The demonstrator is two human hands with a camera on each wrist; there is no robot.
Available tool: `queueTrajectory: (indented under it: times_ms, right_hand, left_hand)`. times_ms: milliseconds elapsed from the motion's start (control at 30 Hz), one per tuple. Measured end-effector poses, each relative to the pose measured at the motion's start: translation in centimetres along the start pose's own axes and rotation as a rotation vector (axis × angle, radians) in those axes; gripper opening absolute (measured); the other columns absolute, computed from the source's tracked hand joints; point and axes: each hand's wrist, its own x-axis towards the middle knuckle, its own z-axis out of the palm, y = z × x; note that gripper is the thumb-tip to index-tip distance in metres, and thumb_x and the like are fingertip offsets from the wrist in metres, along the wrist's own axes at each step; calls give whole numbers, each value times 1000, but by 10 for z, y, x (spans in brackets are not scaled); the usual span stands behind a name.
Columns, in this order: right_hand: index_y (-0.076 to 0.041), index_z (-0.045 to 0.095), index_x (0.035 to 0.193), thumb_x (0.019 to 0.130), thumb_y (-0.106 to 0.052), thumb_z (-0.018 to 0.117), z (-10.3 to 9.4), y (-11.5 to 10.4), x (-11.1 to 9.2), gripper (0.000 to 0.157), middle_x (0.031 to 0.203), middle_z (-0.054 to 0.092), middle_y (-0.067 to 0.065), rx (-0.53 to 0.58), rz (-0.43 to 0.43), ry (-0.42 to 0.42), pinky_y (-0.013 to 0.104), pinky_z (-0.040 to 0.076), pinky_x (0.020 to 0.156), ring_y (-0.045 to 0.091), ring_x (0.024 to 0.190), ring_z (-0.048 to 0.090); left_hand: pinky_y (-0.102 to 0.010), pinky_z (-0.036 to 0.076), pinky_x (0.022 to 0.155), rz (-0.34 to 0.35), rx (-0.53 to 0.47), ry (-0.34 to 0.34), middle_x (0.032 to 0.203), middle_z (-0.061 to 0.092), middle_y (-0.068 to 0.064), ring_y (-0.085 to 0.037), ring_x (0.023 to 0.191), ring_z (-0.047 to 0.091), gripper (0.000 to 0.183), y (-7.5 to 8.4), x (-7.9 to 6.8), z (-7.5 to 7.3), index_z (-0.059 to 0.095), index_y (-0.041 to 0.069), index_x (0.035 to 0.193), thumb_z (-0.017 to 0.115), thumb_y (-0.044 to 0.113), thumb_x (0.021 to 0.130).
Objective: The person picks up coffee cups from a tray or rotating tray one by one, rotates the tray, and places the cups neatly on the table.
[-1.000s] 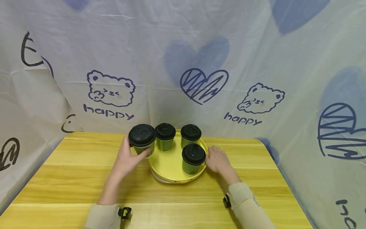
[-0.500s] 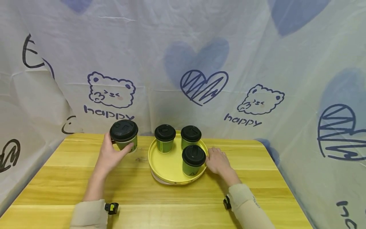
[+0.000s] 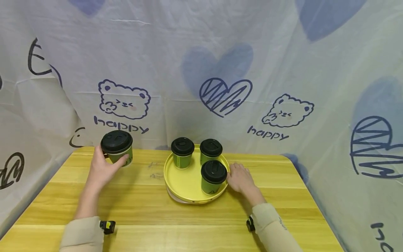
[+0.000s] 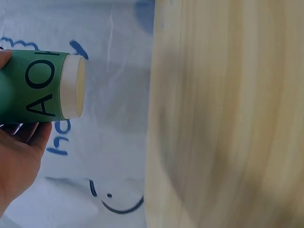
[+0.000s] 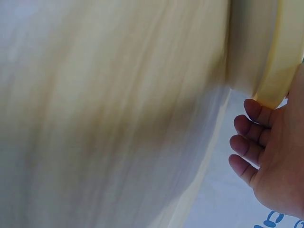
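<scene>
"Green and held up, where is that cup (image 3: pixel 117 145)?"

"Above the worktop (image 3: pixel 148 217), left of the yellow tray (image 3: pixel 185 182), gripped by the left hand (image 3: pixel 104 170)."

"And the right hand (image 3: pixel 240 178)?"

"Touching the tray's right rim; I can't tell whether it grips. Three lidded cups (image 3: pixel 214 176) stand inside."
</scene>
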Motion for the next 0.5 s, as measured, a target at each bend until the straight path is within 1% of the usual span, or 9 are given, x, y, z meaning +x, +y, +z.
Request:
queueTrajectory:
  times_ms: [233, 367, 500]
  right_hand:
    - [2, 61, 124, 103, -24, 50, 0, 1, -1, 35, 129, 61, 21, -25, -12, 10, 55, 46, 99, 39, 122, 54]
    - [3, 61, 127, 104, -24, 50, 1, 2, 0, 37, 132, 61, 21, -19, -11, 3, 56, 46, 100, 39, 124, 54]
    - [3, 60, 128, 104, -25, 50, 3, 3, 1, 39, 133, 60, 21, -6, -7, -4, 56, 45, 101, 39, 126, 53]
  left_hand:
    - [-73, 33, 112, -71, 5, 26, 151, 33, -36, -56, 139, 37, 96, -18, 6, -17, 14, -3, 160, 75, 32, 94]
    - [-73, 30, 113, -117, 2, 23, 154, 30, -38, -57, 141, 33, 99, -28, 6, -24, 10, -2, 161, 75, 33, 95]
    - [-74, 29, 114, -123, 9, 38, 155, 28, -38, -58, 142, 32, 99, -35, 5, -26, 9, -2, 161, 75, 29, 94]
